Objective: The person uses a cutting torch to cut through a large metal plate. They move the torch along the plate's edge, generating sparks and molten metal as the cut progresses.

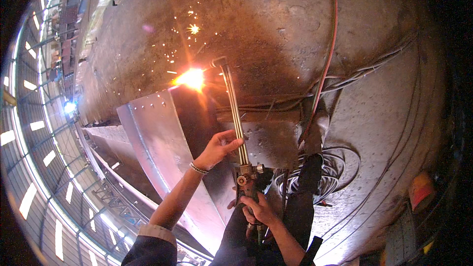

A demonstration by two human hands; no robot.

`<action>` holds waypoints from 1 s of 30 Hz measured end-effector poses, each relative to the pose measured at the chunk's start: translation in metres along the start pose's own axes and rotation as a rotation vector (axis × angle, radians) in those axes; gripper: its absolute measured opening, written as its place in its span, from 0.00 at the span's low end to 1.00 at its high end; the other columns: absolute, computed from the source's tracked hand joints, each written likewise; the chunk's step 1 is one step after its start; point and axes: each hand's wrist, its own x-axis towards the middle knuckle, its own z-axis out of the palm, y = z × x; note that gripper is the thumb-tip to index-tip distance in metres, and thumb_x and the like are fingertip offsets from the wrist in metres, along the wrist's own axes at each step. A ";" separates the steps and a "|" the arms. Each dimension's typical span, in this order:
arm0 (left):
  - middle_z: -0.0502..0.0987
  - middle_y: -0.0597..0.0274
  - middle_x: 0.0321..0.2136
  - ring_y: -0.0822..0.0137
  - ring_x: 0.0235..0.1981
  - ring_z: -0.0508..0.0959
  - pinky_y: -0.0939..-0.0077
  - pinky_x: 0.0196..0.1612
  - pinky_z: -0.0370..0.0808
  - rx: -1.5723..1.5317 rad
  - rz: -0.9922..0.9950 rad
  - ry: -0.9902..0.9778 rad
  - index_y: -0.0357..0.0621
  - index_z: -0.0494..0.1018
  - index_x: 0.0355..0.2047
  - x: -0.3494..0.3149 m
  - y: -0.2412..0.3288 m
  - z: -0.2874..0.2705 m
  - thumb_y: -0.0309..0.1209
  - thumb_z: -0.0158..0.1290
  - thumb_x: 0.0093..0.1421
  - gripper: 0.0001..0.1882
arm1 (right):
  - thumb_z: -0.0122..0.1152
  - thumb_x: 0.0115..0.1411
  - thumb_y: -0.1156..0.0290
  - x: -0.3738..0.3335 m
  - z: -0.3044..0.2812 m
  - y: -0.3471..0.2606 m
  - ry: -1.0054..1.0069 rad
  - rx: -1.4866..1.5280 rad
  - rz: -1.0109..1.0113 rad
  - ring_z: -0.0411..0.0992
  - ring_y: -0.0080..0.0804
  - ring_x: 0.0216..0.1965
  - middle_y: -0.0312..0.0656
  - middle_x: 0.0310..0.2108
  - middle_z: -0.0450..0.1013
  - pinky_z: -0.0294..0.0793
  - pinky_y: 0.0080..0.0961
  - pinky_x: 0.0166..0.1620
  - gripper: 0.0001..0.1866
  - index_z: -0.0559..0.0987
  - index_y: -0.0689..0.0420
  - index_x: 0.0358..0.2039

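A long cutting torch (231,98) with brass-coloured tubes runs up and slightly left in front of me, its bent head at the top. My left hand (218,149) holds the tubes about midway, thumb and fingers closed against them. Lower down, my right hand (258,209) is wrapped round the torch's handle by its valve knobs. Just left of the torch head glows a bright orange-white flame (193,79) at the upper corner of a steel plate (160,123). Sparks scatter above it over the brown metal surface. Glare hides the exact spot being heated.
A red hose (331,34) crosses the floor on the right and meets dark cables (364,66). Coiled hose (340,165) lies beside my leg. An orange-red object (421,192) stands at far right. Another bright arc (70,107) shines in the left distance.
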 end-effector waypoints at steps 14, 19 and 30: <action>0.74 0.73 0.30 0.79 0.33 0.73 0.82 0.38 0.72 0.136 0.022 0.109 0.40 0.73 0.42 -0.008 -0.001 0.018 0.36 0.54 0.64 0.12 | 0.51 0.66 0.65 -0.007 -0.017 -0.007 -0.053 -0.059 -0.006 0.56 0.16 0.08 0.38 0.21 0.74 0.56 0.18 0.12 0.15 0.72 0.59 0.48; 0.65 0.55 0.53 0.65 0.55 0.67 0.70 0.58 0.65 0.362 0.106 0.180 0.37 0.75 0.43 -0.013 -0.002 0.013 0.38 0.57 0.61 0.17 | 0.54 0.66 0.61 0.000 -0.014 0.009 0.015 -0.131 -0.001 0.57 0.18 0.07 0.31 0.10 0.64 0.55 0.21 0.10 0.13 0.75 0.56 0.44; 0.59 0.48 0.61 0.53 0.65 0.56 0.57 0.65 0.53 0.571 0.142 0.269 0.41 0.78 0.39 -0.023 -0.001 0.015 0.42 0.60 0.58 0.17 | 0.56 0.64 0.58 0.001 -0.011 0.015 0.031 -0.129 0.042 0.59 0.19 0.08 0.30 0.11 0.64 0.57 0.23 0.14 0.13 0.76 0.55 0.34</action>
